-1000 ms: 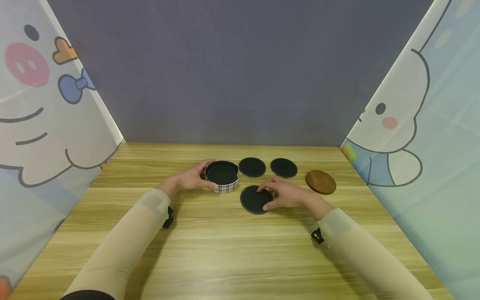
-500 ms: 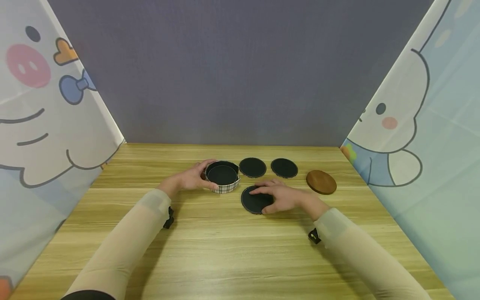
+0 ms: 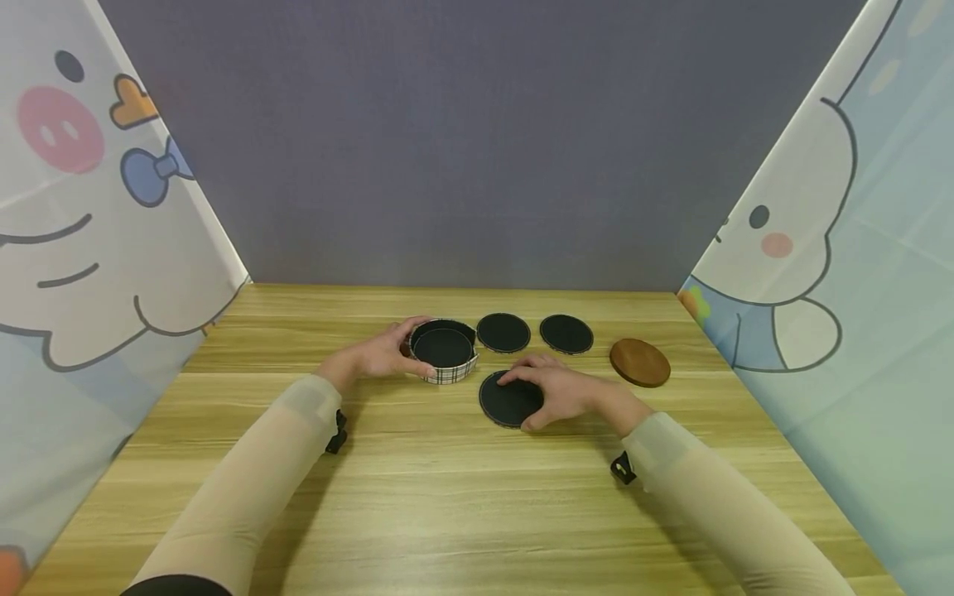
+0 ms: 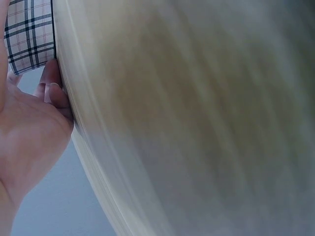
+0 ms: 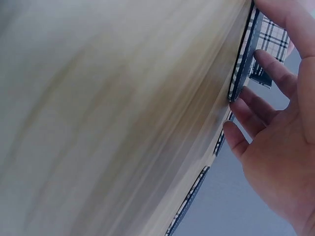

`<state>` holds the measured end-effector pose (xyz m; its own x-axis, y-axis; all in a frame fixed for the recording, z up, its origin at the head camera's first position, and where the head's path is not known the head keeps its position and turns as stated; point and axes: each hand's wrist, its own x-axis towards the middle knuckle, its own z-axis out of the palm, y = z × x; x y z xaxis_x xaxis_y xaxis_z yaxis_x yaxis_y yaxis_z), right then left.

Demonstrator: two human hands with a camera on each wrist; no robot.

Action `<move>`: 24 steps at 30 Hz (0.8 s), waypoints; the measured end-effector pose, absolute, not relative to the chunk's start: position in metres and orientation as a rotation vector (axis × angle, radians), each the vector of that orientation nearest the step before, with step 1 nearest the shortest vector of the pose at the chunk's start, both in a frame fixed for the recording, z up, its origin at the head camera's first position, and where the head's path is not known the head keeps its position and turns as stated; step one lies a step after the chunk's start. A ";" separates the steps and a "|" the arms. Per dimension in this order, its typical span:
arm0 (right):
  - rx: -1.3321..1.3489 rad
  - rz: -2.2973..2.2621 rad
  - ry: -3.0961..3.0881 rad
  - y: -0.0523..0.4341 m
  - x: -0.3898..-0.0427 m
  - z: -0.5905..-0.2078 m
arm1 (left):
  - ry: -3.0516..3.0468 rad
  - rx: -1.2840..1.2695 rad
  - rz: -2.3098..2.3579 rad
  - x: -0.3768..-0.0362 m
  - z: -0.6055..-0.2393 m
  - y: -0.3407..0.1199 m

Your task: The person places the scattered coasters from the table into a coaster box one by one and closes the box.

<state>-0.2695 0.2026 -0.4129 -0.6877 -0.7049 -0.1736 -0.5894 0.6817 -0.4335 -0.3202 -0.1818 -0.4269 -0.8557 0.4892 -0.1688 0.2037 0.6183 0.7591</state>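
Your right hand (image 3: pixel 568 391) lies over the black round coaster (image 3: pixel 509 399) at frame centre, fingers spread along its far edge and thumb at the near edge, lightly curled round it. Your left hand (image 3: pixel 380 356) cups the left wall of the round plaid holder (image 3: pixel 444 351), fingers curled against it; a black disc lies inside. Both sit on the wood-grain table (image 3: pixel 447 497). Behind them, two more flat black coasters (image 3: pixel 503 332) (image 3: pixel 566 334); to the right, a brown disc (image 3: pixel 639 362).
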 end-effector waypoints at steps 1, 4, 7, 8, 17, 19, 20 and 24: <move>-1.014 -0.501 2.566 0.202 -0.269 -0.413 | 2.489 0.550 1.095 -0.320 -0.427 -0.182; -0.995 -0.502 2.568 0.202 -0.269 -0.413 | 2.490 0.543 1.094 -0.320 -0.426 -0.181; -0.991 -0.503 2.571 0.202 -0.268 -0.413 | 2.493 0.550 1.086 -0.319 -0.426 -0.181; -0.993 -0.502 2.573 0.202 -0.268 -0.413 | 2.490 0.550 1.091 -0.319 -0.426 -0.181; -1.011 -0.516 2.593 0.204 -0.266 -0.416 | 2.479 0.548 1.109 -0.317 -0.424 -0.182; -1.011 -0.524 2.598 0.205 -0.267 -0.417 | 2.482 0.549 1.108 -0.317 -0.425 -0.181; -1.007 -0.532 2.601 0.205 -0.267 -0.417 | 2.485 0.551 1.105 -0.317 -0.425 -0.181; -1.018 -0.579 2.630 0.207 -0.268 -0.416 | 2.491 0.543 1.105 -0.317 -0.424 -0.181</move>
<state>-0.2684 0.2073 -0.4158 -0.7202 -0.6869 -0.0971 -0.5825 0.6748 -0.4531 -0.3166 -0.1806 -0.4242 -0.8611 0.4801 -0.1677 0.1981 0.6203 0.7589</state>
